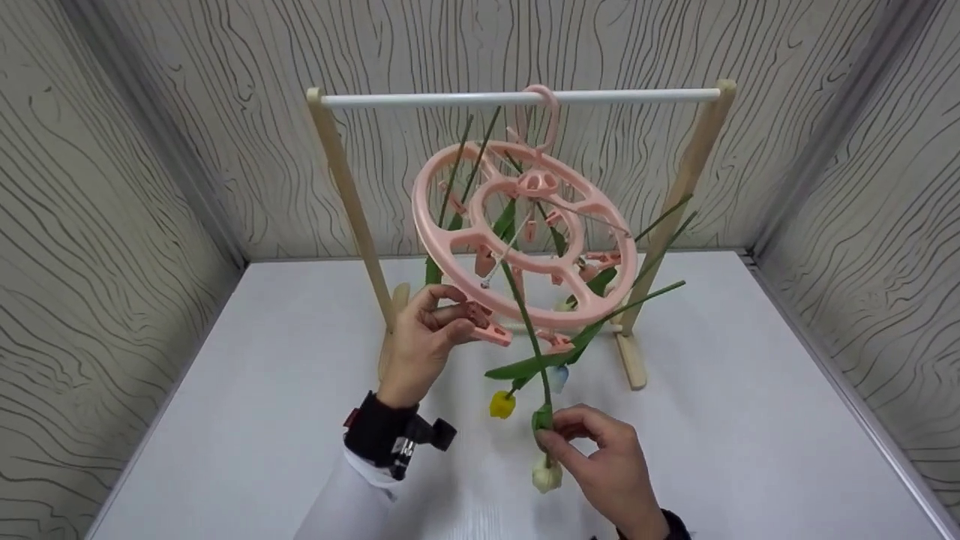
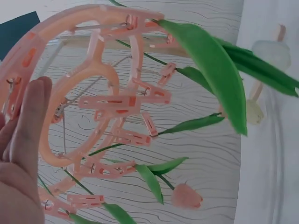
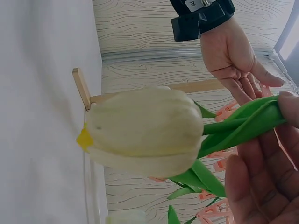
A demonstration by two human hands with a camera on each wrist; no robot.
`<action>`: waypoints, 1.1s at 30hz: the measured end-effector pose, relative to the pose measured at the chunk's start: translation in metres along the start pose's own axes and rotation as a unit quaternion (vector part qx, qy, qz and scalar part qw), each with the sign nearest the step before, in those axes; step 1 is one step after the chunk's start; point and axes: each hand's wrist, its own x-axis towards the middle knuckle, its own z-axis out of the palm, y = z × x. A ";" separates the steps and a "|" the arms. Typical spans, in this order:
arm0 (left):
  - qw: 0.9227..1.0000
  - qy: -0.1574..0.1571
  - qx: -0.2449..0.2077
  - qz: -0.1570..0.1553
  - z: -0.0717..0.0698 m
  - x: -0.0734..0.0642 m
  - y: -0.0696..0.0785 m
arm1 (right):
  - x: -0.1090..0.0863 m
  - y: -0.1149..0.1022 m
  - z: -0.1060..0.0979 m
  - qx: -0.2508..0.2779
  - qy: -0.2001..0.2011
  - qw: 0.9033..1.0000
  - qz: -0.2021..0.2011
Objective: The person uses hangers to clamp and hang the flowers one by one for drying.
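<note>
A round pink clip hanger [image 1: 537, 182] hangs tilted, with pink clothespins around its rings. My left hand [image 1: 421, 349] pinches one clothespin [image 1: 492, 334] at the hanger's near left edge between thumb and fingers. Lower down, my right hand [image 1: 609, 459] pinches the green leaf and stem just above the head of a white tulip [image 1: 547, 477]. The tulip points head down, and its stem runs up in front of the hanger's ring. In the right wrist view the white tulip [image 3: 145, 130] fills the middle. Whether the stem touches the clothespin, I cannot tell.
A white bar [image 1: 442, 99] on wooden posts [image 1: 349, 195] carries the hanger over a white table [image 1: 247, 420]. Other tulips hang head down from it, among them a yellow tulip [image 1: 502, 405], a pale blue tulip [image 1: 559, 378] and a pink tulip [image 2: 187, 196]. Wood-patterned walls stand around.
</note>
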 end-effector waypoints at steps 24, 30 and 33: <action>0.983 0.125 -0.133 0.012 0.051 -0.045 0.002 | 0.022 -0.020 0.018 0.026 0.026 0.998 -0.053; 0.983 0.130 -0.129 0.018 0.051 -0.046 0.003 | 0.025 -0.019 0.021 0.030 0.031 0.994 -0.104; 0.983 0.134 -0.127 0.018 0.050 -0.047 0.003 | 0.026 -0.019 0.023 0.033 0.033 0.990 -0.134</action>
